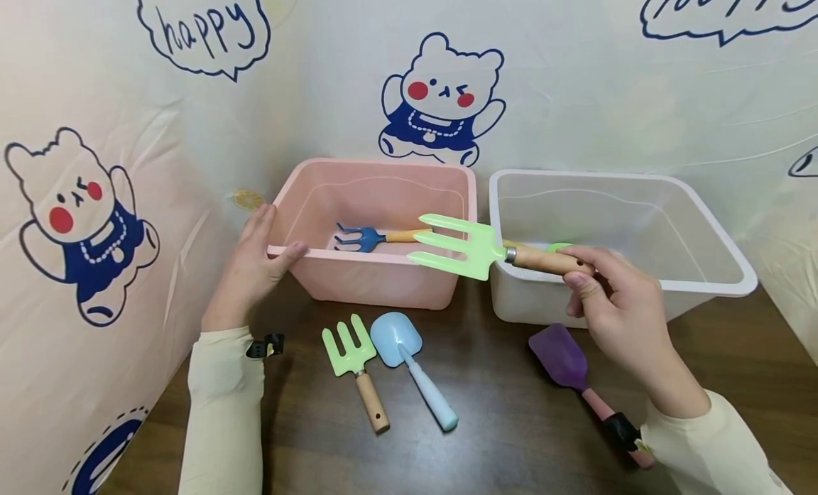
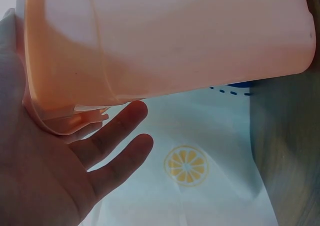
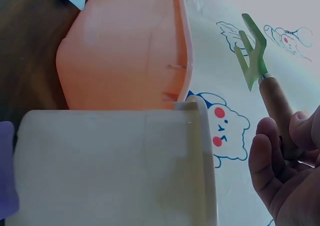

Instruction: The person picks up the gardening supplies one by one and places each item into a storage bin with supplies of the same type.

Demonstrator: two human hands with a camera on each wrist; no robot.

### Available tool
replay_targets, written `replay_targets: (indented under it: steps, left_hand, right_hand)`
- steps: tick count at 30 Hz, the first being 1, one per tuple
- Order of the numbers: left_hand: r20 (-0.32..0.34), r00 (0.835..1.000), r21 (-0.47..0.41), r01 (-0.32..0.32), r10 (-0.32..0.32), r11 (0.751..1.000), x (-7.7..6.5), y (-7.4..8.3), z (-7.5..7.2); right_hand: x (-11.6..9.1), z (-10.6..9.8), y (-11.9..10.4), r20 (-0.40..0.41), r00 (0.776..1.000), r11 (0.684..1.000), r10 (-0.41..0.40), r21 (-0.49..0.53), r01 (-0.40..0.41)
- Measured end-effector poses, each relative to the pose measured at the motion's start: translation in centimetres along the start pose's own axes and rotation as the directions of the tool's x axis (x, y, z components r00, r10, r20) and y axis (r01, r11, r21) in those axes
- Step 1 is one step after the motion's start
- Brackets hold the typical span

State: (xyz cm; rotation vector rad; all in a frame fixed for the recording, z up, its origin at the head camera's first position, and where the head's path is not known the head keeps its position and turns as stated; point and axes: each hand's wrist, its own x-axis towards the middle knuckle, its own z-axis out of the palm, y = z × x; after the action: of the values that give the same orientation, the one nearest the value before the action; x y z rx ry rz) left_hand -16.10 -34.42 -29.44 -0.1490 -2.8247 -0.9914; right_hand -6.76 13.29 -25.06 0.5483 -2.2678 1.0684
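Pale sleeves (image 1: 224, 417) run up from the bottom edge, closest to the head camera, across a dark wooden counter (image 1: 498, 417). At the end of one, the right hand (image 1: 623, 310) pinches a wooden handle between thumb and fingers, a narrow grip, holding the large green fork (image 1: 476, 250) in the air. Its three prongs point left over the front right corner of the pink bin (image 1: 377, 278), while its handle crosses the front rim of the white bin (image 1: 530, 292) just beside it. The left hand (image 1: 252, 268) rests at the pink bin's front left corner, thumb on the rim, other fingers fairly straight and loosely spread along the outside. Inside that bin lies a blue rake (image 1: 366, 239); in the white one a green object (image 1: 559, 247) shows, mostly hidden. On the counter in front, a small green fork (image 1: 355, 360) lies just beside a light blue shovel (image 1: 396, 335), with a purple scoop (image 1: 562, 358) well apart to the right, near the wrist.
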Motion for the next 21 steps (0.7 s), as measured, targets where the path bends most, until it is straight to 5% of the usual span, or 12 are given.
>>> replay_targets:
  steps: [9,21]
  left_hand:
    - [0.008,1.0,-0.004,0.005,-0.005,1.0,-0.1,0.1,0.0]
    - [-0.001,1.0,-0.01,-0.009,0.009,1.0,0.0,0.0,0.0]
  right_hand:
    - [2.5,0.9,-0.3,0.026,0.997,0.997,0.072,0.04,-0.073]
    - [5.0,2.6,-0.6,0.05,0.996,0.997,0.072,0.022,-0.073]
